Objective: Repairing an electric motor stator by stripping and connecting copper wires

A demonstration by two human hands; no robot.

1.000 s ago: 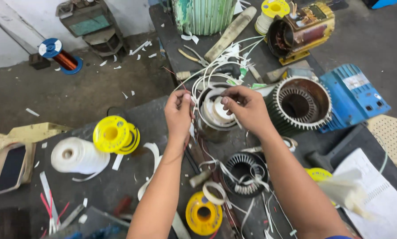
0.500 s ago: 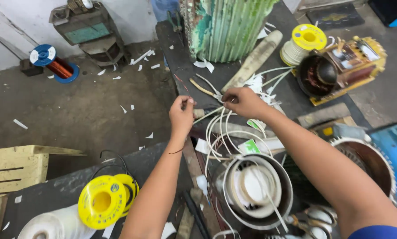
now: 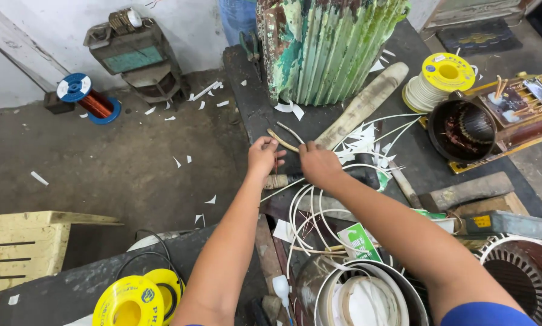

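My left hand (image 3: pixel 262 157) and right hand (image 3: pixel 319 164) meet on the dark bench (image 3: pixel 247 90) at a pair of pliers (image 3: pixel 285 139) with pale handles. The right hand's fingers close on the pliers' head end. The left hand's thumb and forefinger are pinched together beside the handles, on what looks like a thin wire end. Several white wires (image 3: pixel 301 211) loop from both hands down to a round motor stator (image 3: pixel 358 296) at the lower edge.
A green ribbed motor housing (image 3: pixel 325 48) stands behind the hands, and a wooden stick (image 3: pixel 361 105) lies beside it. At right are a yellow wire spool (image 3: pixel 447 72) and a wound stator on a frame (image 3: pixel 464 130). Yellow spools (image 3: pixel 139 299) lie lower left, with a blue copper-wire spool (image 3: pixel 80 93) on the floor.
Both hands left the stator and reached forward to the pliers, trailing the white wires. My view tilted toward the back of the bench.
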